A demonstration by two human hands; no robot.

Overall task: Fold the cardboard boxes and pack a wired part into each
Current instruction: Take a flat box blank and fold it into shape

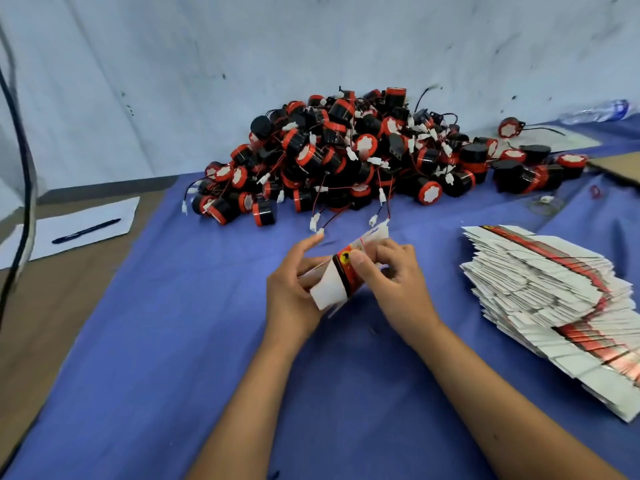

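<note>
A small white cardboard box (332, 284) with a red and black band sits between both hands above the blue cloth, partly unfolded. My left hand (294, 292) grips its left side, index finger stretched upward. My right hand (391, 275) pinches the box's top, thumb pressed on the red band. A big heap of black and red wired parts (346, 154) with white connectors lies behind the hands. A fanned stack of flat boxes (554, 292) lies at the right.
A blue cloth (173, 341) covers the table. At the left lie a white sheet (76, 230) with a dark pen (86, 231) and a hanging black cable (24, 188). A plastic bottle (599, 110) and brown cardboard (620, 168) lie at the far right.
</note>
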